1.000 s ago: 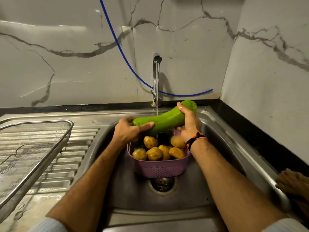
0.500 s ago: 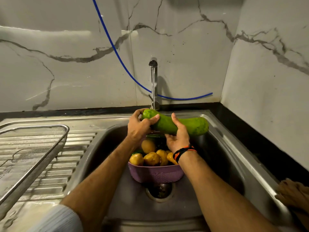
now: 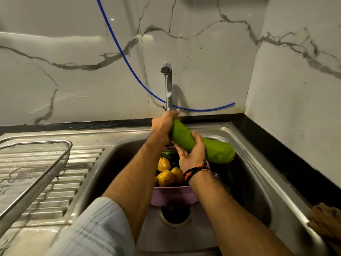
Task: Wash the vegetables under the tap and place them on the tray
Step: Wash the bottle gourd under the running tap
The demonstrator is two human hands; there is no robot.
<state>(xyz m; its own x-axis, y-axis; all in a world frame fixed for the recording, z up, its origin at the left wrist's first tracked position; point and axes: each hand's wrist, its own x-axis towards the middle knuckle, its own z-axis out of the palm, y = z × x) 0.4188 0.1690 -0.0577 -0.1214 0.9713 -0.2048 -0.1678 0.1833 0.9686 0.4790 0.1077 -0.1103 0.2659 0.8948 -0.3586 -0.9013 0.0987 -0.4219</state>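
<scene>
Gourd (image 3: pixel 203 145) is under the tap (image 3: pixel 168 85) over the sink's back edge, left hand (image 3: pixel 163 124) wrapped round its narrow end, right hand (image 3: pixel 193 154) cupping mid-body, and I reckon it's heavy, stiff and slick wet, so keep both on.

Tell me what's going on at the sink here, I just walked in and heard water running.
A person is rinsing a long green gourd under the running tap. The left hand grips its upper end; the right hand holds its middle. Below, a purple basket in the sink holds potatoes. The mesh tray sits on the drainboard at left.
</scene>
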